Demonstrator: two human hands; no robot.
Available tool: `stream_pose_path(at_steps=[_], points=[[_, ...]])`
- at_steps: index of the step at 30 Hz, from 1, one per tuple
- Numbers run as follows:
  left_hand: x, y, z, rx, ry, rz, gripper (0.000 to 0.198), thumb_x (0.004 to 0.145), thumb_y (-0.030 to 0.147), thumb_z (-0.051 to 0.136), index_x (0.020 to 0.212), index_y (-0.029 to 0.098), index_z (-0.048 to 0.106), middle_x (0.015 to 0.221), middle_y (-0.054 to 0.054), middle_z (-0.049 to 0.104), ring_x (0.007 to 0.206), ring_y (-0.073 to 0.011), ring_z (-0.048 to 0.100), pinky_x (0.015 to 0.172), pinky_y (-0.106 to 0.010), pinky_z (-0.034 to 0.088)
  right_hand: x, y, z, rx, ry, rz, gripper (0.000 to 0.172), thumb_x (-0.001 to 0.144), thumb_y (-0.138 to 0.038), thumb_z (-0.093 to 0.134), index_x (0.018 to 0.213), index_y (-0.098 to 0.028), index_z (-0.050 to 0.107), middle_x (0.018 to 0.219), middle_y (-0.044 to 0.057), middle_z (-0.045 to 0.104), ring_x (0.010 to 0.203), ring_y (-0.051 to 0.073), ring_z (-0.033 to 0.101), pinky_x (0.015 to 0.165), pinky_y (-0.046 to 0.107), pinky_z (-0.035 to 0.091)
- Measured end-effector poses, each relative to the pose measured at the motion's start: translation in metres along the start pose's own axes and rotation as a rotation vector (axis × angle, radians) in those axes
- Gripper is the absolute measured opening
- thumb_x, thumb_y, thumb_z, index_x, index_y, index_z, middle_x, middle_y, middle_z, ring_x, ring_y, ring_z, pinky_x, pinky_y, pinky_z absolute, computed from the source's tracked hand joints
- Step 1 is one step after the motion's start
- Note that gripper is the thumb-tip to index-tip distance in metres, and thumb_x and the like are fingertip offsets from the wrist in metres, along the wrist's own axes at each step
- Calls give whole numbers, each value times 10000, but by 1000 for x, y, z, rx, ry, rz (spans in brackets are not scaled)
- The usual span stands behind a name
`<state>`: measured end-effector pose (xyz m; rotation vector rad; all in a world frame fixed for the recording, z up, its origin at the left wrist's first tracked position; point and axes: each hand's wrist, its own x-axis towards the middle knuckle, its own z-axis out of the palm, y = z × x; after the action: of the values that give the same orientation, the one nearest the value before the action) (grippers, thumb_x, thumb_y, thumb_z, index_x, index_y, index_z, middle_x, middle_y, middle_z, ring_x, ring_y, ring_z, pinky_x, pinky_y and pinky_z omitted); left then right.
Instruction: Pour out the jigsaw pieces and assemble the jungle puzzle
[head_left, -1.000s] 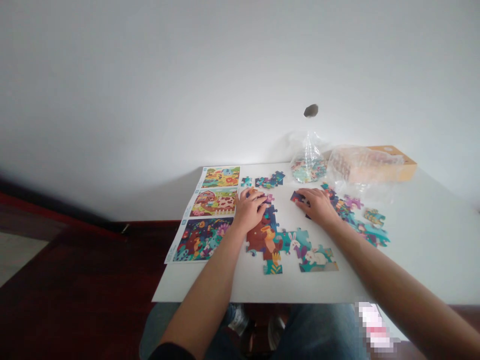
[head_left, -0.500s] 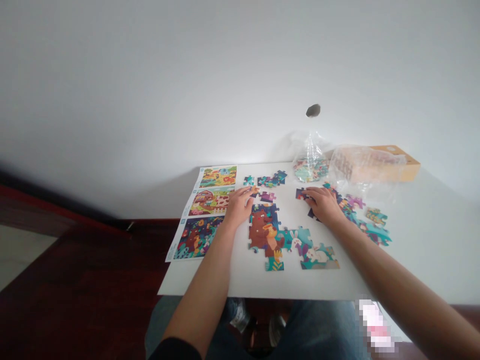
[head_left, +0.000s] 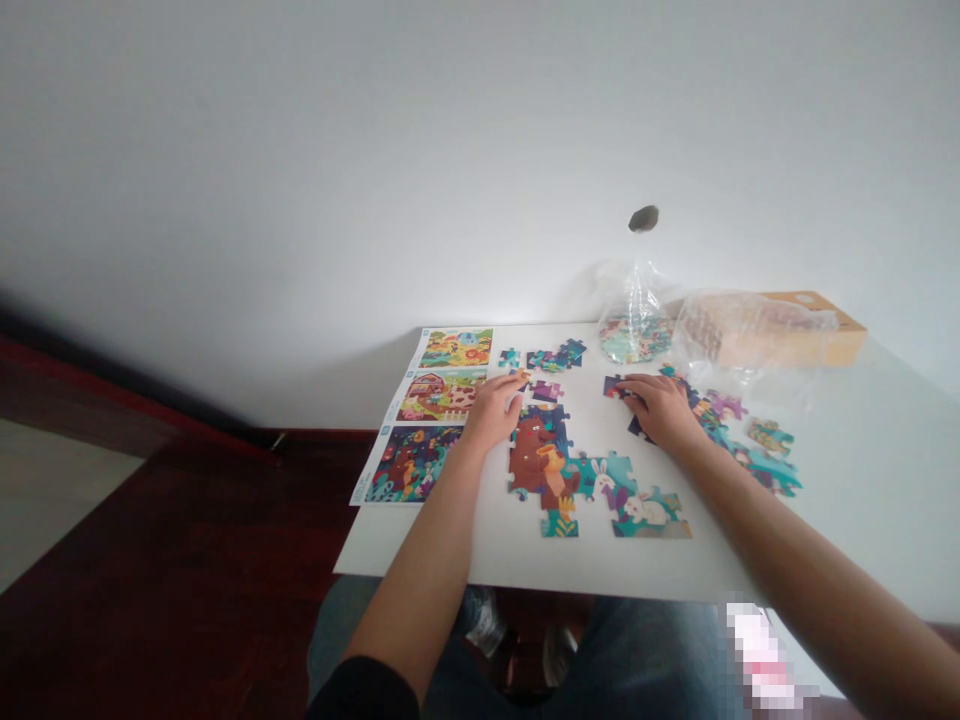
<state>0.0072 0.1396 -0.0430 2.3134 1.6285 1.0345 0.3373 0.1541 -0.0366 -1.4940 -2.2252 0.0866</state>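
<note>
My left hand [head_left: 492, 412] rests on the table left of the joined bear section [head_left: 534, 455], its fingertips on a small dark and orange puzzle piece [head_left: 524, 378]. Its thumb is apart from the fingers. My right hand [head_left: 664, 408] lies palm down, fingers spread, over dark pieces [head_left: 616, 387] beside the loose pile. Joined rabbit pieces [head_left: 646, 510] connect to the bear section at its lower right. Above my left hand are a purple piece [head_left: 546, 391] and some teal and blue pieces [head_left: 556, 358]. What lies beneath my right palm is hidden.
A sheet with three pictures [head_left: 444, 395] lies at the table's left. Toward the wall are a clear bag holding pieces [head_left: 637, 338] and a yellow box [head_left: 844, 345] partly under plastic. Loose colourful pieces [head_left: 765, 465] spread at the right.
The view has shifted, so the table and its things appear slightly farther right. Both hands keep nearly the same places among the pieces.
</note>
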Motion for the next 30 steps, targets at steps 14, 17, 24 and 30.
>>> stream_pose_path(at_steps=[14,17,24,30], points=[[1,4,-8,27,96,-21,486,709,-81,455,856,237,791,930,-23,734,932,-189,670,910,-350,538,-1,1,3,-6,33,43,348,930,-248,479,1170,-271,731,1293,55,677,1186,331,558,1011,549,390],[1,7,-6,49,50,-4,434,743,-41,492,863,248,794,939,-18,750,942,-200,670,937,-372,527,-2,-3,1,-4,41,39,358,926,-243,476,1172,-276,733,1292,68,675,1186,326,564,1024,553,390],[4,12,-5,82,31,-14,419,800,7,503,981,259,783,1067,-30,745,1051,-213,659,1004,-411,499,-8,-35,-6,7,-1,-132,371,985,-266,435,1273,-282,668,1422,83,596,1355,331,471,1112,627,290],[5,14,-1,181,42,-102,342,877,107,544,1086,282,751,1248,-32,704,1258,-288,563,1146,-594,319,4,-67,-9,61,-238,-436,496,1041,-427,341,1512,-295,421,1599,57,378,1528,354,165,1153,723,130]])
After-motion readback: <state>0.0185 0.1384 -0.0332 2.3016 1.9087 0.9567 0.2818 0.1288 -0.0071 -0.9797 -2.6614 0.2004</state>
